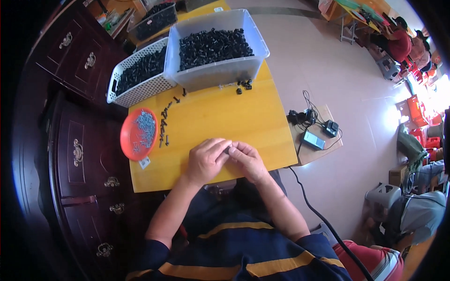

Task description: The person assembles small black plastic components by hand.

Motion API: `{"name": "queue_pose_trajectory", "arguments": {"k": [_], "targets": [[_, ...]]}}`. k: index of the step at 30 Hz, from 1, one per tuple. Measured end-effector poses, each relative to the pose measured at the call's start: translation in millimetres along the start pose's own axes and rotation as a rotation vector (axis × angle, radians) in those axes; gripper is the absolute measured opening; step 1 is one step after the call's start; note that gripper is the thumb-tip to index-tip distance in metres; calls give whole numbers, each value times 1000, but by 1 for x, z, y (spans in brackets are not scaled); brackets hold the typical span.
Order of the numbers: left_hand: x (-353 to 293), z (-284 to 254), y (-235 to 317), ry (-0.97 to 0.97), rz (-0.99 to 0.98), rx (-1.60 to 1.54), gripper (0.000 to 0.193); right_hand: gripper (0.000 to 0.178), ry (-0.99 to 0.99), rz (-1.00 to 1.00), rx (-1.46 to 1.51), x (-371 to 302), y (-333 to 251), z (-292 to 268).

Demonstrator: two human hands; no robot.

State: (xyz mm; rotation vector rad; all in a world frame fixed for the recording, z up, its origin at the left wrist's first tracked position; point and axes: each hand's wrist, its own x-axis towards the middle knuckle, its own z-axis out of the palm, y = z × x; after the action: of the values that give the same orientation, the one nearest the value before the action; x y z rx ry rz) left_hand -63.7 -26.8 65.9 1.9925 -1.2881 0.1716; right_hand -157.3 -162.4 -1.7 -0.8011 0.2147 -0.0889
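Observation:
Over the near part of the yellow table point(220, 119), my left hand point(205, 159) and my right hand point(248, 160) meet fingertip to fingertip. Both are closed around a small dark part point(228, 150), mostly covered by the fingers, so its kind does not show. Left of my hands, a loose row of small black parts point(163, 124) runs up the tabletop. Beside that row sits a red-orange round dish point(125, 140) of small silvery, screw-like pieces point(146, 129).
A clear plastic bin point(211, 77) and a white perforated basket point(145, 91), both full of black parts, stand at the back. Several black pieces point(244, 86) lie before the bin. A small stand point(318, 150) with cables and devices adjoins the right edge. Dark cabinets point(77, 154) line the left.

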Motion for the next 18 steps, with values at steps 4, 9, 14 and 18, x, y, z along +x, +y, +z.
{"name": "queue_pose_trajectory", "arguments": {"k": [4,9,14,18], "targets": [[-3,3,-11,30,39,18,27,24,-28,33,-35,2,10,-10],[-8,4,-11,15,-27,-25,33,23,8,39,-54,0,5,-2],[4,-13,-6,-67,-107,-113,31,21,-9,-22,-209,9,-8,0],[5,-28,-21,-125,-267,-353,18,16,-62,-132,-578,24,-16,3]]}}
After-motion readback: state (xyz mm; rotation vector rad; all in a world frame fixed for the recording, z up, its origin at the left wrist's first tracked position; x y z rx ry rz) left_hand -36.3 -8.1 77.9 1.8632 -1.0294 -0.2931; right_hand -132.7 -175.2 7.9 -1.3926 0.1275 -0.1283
